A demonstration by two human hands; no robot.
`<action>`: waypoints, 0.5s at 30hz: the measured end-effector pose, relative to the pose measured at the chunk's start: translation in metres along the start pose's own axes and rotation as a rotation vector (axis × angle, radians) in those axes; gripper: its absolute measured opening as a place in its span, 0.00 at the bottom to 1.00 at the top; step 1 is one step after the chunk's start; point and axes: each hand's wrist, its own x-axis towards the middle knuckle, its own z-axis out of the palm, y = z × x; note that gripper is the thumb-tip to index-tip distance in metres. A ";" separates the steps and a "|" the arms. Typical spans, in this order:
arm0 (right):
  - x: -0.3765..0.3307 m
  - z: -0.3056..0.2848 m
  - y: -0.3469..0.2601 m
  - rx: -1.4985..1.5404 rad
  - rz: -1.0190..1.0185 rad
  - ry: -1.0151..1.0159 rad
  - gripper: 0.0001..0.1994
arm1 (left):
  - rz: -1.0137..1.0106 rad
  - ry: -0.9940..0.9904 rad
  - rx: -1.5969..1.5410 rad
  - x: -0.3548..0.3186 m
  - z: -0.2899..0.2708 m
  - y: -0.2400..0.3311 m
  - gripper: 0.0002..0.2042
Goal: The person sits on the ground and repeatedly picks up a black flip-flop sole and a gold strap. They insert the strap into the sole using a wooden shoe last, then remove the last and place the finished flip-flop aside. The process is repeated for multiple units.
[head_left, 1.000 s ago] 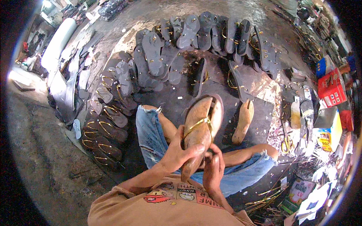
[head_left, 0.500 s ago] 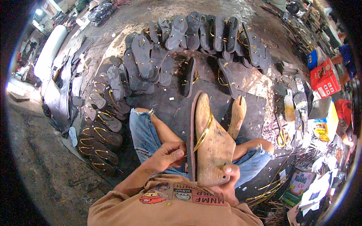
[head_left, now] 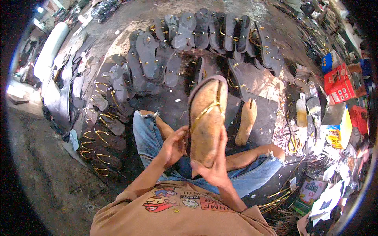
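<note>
My right hand (head_left: 213,168) grips the heel end of a worn wooden shoe last (head_left: 206,137), thumb on one side and fingers on the other. Fitted on the last is a sandal with a thin gold strap (head_left: 205,112) crossing the wood and a dark sole (head_left: 192,97) behind it. The toe end points away from me, its upper face turned toward me. My left hand (head_left: 173,149) is closed at the sole's left edge, with some fingertips hidden behind it. A second wooden last (head_left: 246,122) lies beyond my right leg.
Several dark sandals and soles (head_left: 147,55) form an arc ahead, continuing down the left with gold-strapped sandals (head_left: 104,137). At right are a red box (head_left: 338,84), a yellow-and-white carton (head_left: 341,128), a green tin (head_left: 309,194) and gold strips (head_left: 275,200). Part of another person (head_left: 364,69) shows at the right rim.
The last and sandal have turned from edge-on to face me, and the toe has moved farther away. My right hand has shifted left around the heel; my left stays by the sole.
</note>
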 end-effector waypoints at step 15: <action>0.024 -0.080 0.088 -0.774 0.220 0.234 0.51 | 0.740 0.515 1.446 -0.016 0.015 0.127 0.25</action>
